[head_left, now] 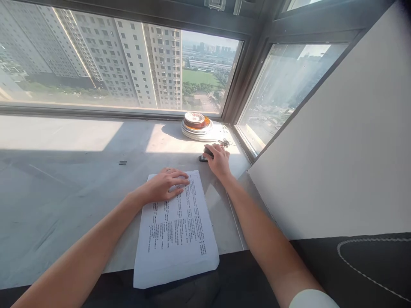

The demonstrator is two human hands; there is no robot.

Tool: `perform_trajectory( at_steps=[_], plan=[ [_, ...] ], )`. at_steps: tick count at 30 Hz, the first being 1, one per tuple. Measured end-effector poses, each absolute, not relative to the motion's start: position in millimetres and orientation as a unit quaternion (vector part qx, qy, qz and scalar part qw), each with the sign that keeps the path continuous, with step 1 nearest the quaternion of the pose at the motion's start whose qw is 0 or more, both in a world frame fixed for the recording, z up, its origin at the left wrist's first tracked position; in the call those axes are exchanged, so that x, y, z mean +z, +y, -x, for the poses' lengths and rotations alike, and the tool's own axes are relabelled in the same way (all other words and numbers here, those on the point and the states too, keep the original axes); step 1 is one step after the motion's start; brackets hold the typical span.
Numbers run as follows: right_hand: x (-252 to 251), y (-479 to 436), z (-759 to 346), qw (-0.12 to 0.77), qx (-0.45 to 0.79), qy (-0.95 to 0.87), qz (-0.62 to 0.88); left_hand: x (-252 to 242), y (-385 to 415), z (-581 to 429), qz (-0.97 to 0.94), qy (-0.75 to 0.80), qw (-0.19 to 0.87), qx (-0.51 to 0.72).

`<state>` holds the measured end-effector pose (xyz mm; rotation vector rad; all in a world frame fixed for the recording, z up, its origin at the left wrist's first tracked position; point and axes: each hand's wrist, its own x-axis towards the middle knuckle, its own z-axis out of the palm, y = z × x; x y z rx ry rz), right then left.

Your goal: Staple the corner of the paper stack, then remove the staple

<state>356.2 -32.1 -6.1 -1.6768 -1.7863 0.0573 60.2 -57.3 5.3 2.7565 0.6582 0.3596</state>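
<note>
A stack of printed paper point(192, 231) lies on the grey ledge, its near edge reaching past the ledge's front. My left hand point(165, 186) rests flat on the upper part of the sheets, fingers spread. Beyond the top right corner of the paper, my right hand point(218, 160) has its fingers closed around a small black stapler point(203, 158). My fingers cover much of the stapler, which is at the ledge surface.
Stacked round reels point(196, 130), white and orange, stand by the window corner. Small dark wiry bits point(225, 143) lie beside them. Two short dark strips point(122, 162), like staples, sit left of the paper. A white wall point(346, 145) slants along the right.
</note>
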Motion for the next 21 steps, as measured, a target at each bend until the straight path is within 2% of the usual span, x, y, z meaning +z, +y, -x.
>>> perform_trajectory(
  at_steps=[6, 11, 13, 17, 21],
  plan=[
    [-14.4, -28.6, -360.1, 0.328, -0.009, -0.67, 0.665, 5.9, -60.1, -71.1, -0.941, 0.273, 0.129, 0.154],
    [-17.6, -27.4, -361.8, 0.343, -0.009, -0.669, 0.659, 21.0, -52.3, -44.8, -0.693, 0.659, -0.008, 0.293],
    [-17.5, -27.5, -361.2, 0.345, -0.01, -0.67, 0.658, 24.3, -46.0, -21.2, -0.625, 0.726, -0.031, 0.283],
    [-16.8, -27.5, -359.9, 0.339, -0.01, -0.665, 0.665, 17.3, -31.8, 18.4, -0.584, 0.783, 0.009, 0.213],
    [-16.5, -27.1, -362.3, 0.405, 0.012, -0.648, 0.645, 5.3, -23.6, 28.7, -0.631, 0.76, 0.01, 0.153]
  ],
)
